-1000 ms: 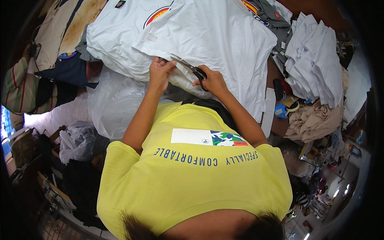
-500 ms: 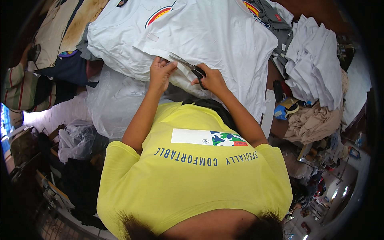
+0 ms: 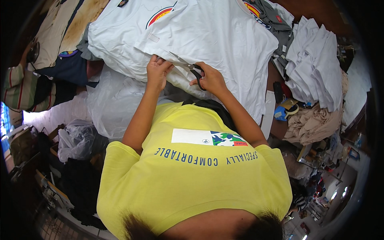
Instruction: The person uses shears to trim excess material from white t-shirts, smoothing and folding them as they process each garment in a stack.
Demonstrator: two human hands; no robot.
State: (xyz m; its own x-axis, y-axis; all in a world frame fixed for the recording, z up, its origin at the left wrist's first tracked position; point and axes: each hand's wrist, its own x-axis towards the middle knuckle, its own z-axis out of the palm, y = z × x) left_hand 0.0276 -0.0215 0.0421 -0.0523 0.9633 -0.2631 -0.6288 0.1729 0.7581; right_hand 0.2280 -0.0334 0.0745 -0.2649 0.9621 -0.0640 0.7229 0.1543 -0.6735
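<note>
Trimming, seemingly, near the front edge of the surface (image 3: 279, 126), the right hand (image 3: 213, 81) grips scissors (image 3: 192, 66), the left hand (image 3: 157, 74) pinches the white shirt (image 3: 216, 40), and snipping next needs tautness.

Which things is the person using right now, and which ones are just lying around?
In use:
- black-handled scissors, held in the right hand
- white shirt, its edge held by the left hand

Seemingly just lying about:
- white cloth pile, on the right
- beige cloth heap, below that pile
- clear plastic sheeting, left of the left forearm
</note>
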